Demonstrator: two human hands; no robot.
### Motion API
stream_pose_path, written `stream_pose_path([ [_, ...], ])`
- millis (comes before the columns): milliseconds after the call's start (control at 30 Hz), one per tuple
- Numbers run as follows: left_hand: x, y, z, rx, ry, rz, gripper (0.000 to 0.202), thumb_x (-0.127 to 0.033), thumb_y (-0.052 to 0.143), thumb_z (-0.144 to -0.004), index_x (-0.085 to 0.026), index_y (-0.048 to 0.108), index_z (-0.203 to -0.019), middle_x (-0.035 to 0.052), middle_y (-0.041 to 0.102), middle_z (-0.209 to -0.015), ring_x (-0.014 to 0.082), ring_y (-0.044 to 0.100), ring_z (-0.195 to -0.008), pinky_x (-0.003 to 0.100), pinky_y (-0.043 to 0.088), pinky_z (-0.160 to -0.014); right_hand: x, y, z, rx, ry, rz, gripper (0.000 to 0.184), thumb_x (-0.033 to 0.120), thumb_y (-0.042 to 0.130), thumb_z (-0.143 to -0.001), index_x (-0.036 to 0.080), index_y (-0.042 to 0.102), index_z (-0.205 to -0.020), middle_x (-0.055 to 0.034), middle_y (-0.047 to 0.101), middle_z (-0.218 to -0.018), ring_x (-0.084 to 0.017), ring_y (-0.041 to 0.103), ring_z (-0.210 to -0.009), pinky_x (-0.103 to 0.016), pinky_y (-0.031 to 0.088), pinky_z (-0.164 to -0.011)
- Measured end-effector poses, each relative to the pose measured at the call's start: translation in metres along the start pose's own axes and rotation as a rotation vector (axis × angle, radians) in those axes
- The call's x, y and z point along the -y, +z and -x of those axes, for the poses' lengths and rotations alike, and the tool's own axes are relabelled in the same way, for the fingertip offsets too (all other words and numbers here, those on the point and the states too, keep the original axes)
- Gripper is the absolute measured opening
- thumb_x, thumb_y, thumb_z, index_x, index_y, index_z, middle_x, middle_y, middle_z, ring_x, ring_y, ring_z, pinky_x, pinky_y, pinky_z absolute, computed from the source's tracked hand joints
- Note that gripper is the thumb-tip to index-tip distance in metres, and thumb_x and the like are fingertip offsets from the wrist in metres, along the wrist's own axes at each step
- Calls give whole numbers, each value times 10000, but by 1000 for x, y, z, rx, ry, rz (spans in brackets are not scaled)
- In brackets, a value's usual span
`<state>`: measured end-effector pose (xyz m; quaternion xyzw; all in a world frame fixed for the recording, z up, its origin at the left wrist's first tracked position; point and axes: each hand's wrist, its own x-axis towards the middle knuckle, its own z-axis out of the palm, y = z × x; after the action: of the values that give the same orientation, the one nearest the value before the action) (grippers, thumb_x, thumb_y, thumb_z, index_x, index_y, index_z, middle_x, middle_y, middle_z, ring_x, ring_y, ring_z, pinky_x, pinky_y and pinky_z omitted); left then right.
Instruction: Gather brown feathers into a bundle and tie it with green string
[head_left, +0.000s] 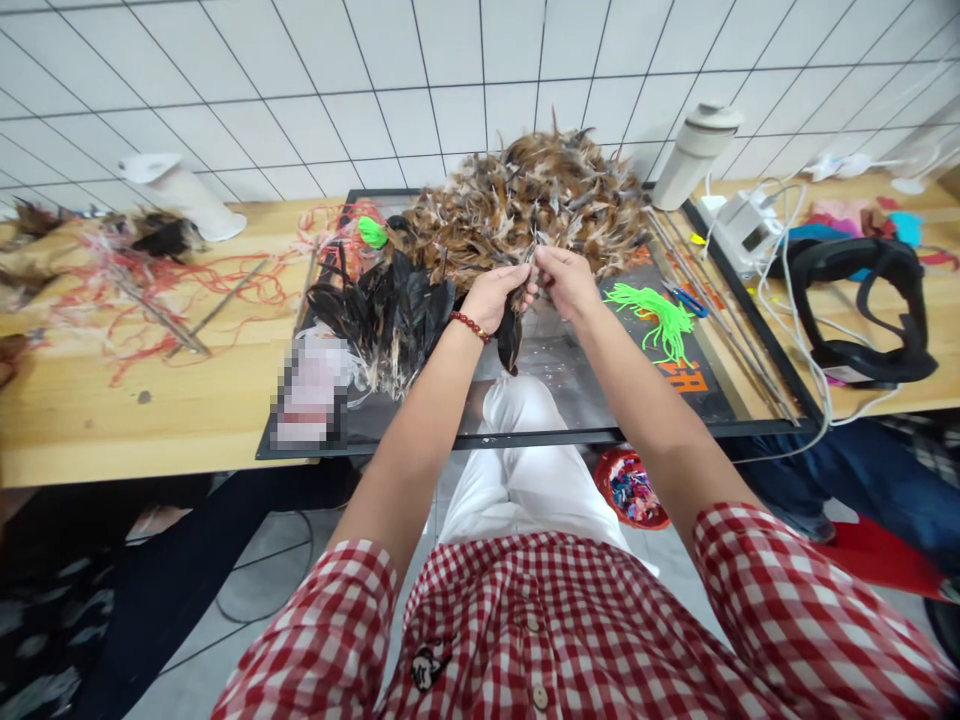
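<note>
Wooden table [150,420] bears a dark tray [570,425], headset [862,300], red strings [157,285].

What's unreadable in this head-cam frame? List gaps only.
- Head view: the pixelated patch on the dark glass-topped tray blurs out whatever lies there.
- Fingertips of the left hand and right hand are buried in the brown feather pile; the exact grip is hidden.
- Orange print on the tray is partly covered by the green string bundle.
- Feathers at the left edge are cut off.

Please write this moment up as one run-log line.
left hand: shut on dark feather bundle | right hand: pinching bundle top | behind: brown feather pile | right: green cords
</note>
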<state>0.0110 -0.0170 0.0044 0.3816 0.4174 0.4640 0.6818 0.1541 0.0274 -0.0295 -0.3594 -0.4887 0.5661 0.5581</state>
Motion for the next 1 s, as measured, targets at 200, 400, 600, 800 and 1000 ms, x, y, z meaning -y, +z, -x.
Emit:
stream_pose_path([
  [200, -10, -5, 5, 115, -92, -9, 296, -339, 743, -939, -146, 587, -778, -51, 566, -556, 74, 591, -492, 176, 463, -513, -1, -7, -2, 52, -66, 228, 409, 593, 763, -823, 206, 644, -765, 48, 522, -590, -119, 517, -581, -259, 468, -602],
  [400, -32, -23, 3, -151, 55, 169, 367, -420, 692, -969, -199, 467, -783, -97, 459, -535, 16, 436, -395, 110, 282, -405, -5, -26, -6, 76, -332, 1079, 212, 167, 602, -852, 192, 797, -930, -91, 751, -1005, -268, 657, -1019, -417, 491, -959],
  [600, -43, -40, 1, -240, -43, 177, 323, -310, 554, -1041, -189, 449, -761, -108, 343, -517, -5, 243, -337, 112, 133, -359, -2, -4, 10, 471, -374, 1266, 290, 291, 626, -933, 198, 801, -1145, -134, 724, -1138, -297, 612, -1109, -437, 452, -989],
  [800, -49, -38, 10, -147, -90, 172, 329, -291, 506, -1058, -171, 475, -753, -100, 346, -530, -10, 244, -341, 104, 127, -362, 6, 4, 20, 624, -275, 1424, 190, 234, 616, -908, 194, 787, -980, -133, 692, -1162, -314, 552, -1157, -467, 395, -999],
  [1000, -50, -39, 10, -99, -89, 230, 362, -377, 653, -993, -175, 482, -747, -100, 355, -530, -11, 263, -344, 105, 148, -354, 16, -10, 17, 433, -399, 1320, 299, 174, 580, -885, 184, 780, -1107, -153, 706, -1238, -330, 577, -1167, -500, 401, -1018],
])
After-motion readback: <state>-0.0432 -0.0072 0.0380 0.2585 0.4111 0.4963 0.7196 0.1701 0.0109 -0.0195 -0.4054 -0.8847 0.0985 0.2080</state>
